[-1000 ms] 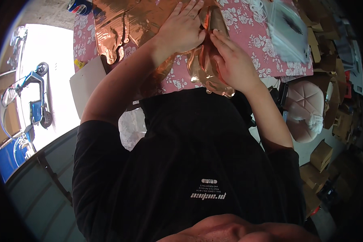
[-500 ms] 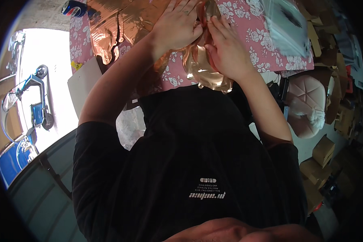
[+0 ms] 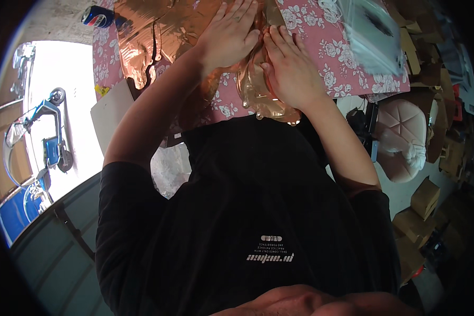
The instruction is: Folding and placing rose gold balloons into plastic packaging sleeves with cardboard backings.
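Observation:
A shiny gold foil balloon [image 3: 259, 94], flat and creased, lies on the table with its tabbed lower end near my body. My right hand [image 3: 294, 68] rests on it, palm down, fingers stretched forward. Just to the left, my left hand [image 3: 230, 36] lies flat on the foil too, fingers extended and pointing away from me. Both thumbs turn inward toward a fold between the hands. Under and beyond my left forearm spreads more rose-gold foil [image 3: 176, 23], wrinkled, with a dark gap between its pieces. The far ends of the foil run out of the picture.
A pink tablecloth [image 3: 329, 60] with white roses covers the table. A blue drink can [image 3: 98, 17] stands at the far left, and clear plastic bags [image 3: 374, 45] lie at the far right. A padded chair [image 3: 402, 124] and cardboard boxes [image 3: 425, 197] are to the right; a blue scooter [image 3: 51, 145] is outside left.
My right hand has shifted slightly left and nearer, its fingers flatter on the foil. The balloon's near end has moved slightly left. My left hand has moved slightly nearer.

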Demonstrator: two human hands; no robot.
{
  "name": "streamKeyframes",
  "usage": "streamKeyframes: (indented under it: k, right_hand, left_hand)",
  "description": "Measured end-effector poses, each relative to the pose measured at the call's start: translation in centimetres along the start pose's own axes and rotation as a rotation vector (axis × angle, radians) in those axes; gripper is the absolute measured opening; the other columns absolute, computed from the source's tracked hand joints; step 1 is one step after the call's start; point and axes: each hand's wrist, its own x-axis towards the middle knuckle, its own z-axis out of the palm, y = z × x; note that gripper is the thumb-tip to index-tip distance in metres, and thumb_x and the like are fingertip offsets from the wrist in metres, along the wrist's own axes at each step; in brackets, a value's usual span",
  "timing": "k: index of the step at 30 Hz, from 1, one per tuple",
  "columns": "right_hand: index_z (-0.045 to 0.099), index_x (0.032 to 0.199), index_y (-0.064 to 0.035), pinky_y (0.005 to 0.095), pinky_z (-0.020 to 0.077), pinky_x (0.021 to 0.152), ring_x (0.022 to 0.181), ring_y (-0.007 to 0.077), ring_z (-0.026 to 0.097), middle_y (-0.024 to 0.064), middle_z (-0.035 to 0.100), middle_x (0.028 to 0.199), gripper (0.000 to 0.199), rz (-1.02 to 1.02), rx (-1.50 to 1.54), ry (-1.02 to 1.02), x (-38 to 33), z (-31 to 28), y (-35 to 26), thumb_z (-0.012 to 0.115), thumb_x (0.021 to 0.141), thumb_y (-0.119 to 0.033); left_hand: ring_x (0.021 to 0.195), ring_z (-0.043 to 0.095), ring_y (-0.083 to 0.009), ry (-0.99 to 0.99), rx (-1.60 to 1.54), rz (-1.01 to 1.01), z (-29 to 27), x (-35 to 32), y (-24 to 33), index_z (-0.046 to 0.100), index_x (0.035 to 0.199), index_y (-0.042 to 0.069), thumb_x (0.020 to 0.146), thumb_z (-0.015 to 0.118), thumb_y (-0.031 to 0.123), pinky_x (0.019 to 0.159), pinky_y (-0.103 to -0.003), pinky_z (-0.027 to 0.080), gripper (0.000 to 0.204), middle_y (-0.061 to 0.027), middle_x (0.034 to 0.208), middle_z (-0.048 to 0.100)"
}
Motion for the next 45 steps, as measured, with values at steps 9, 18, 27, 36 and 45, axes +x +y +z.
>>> streamKeyframes:
  k: [9,18,27,36,45]
  right_hand:
    - [0.045,0.149,0.005,0.0507,0.0233,0.127,0.152,0.038,0.034,0.0244,0.04,0.16,0.058,0.008,0.016,-0.007,0.0,-0.2,0.1,0.058,0.102,-0.025]
    - [0.044,0.15,0.0061,0.0506,0.0224,0.127,0.153,0.0377,0.033,0.0253,0.04,0.16,0.057,0.006,0.036,-0.024,0.0,-0.4,-0.1,0.056,0.102,-0.024]
    - [0.045,0.149,0.0057,0.0503,0.023,0.127,0.151,0.0379,0.035,0.0251,0.041,0.16,0.058,0.001,0.03,0.003,-0.1,-0.1,0.3,0.056,0.101,-0.025]
    - [0.043,0.151,0.0049,0.0508,0.0234,0.127,0.152,0.0376,0.035,0.0244,0.039,0.161,0.059,-0.001,0.007,-0.019,0.0,-0.1,0.2,0.055,0.103,-0.026]
    - [0.041,0.153,0.0035,0.0501,0.0219,0.128,0.153,0.0362,0.033,0.0225,0.039,0.162,0.06,0.013,-0.008,-0.027,0.1,0.0,0.1,0.054,0.103,-0.027]
  left_hand:
    - [0.159,0.016,-0.0403,0.165,-0.082,0.203,-2.0,2.9,-0.4,0.026,0.16,-0.005,0.103,0.046,0.022,0.13,-0.051,0.011,0.067,-0.028,0.168,0.023]
    - [0.155,0.028,-0.04,-0.122,0.056,0.371,0.2,8.3,-4.2,0.037,0.155,-0.006,0.104,0.048,0.03,0.128,-0.049,0.023,0.063,-0.0272,0.164,0.034]
    - [0.158,0.022,-0.0386,-0.088,0.274,0.29,-2.4,9.4,-2.3,0.031,0.158,-0.008,0.105,0.046,0.03,0.13,-0.049,0.016,0.067,-0.0284,0.167,0.026]
    - [0.158,0.021,-0.0376,0.043,0.103,0.422,-0.7,5.4,-3.0,0.03,0.159,-0.004,0.106,0.044,0.029,0.129,-0.051,0.017,0.064,-0.0241,0.168,0.026]
    - [0.123,0.061,-0.0416,0.245,0.107,-0.058,-3.0,-1.6,-3.5,0.062,0.13,0.004,0.097,0.065,0.041,0.104,-0.05,0.049,0.05,-0.0238,0.127,0.066]
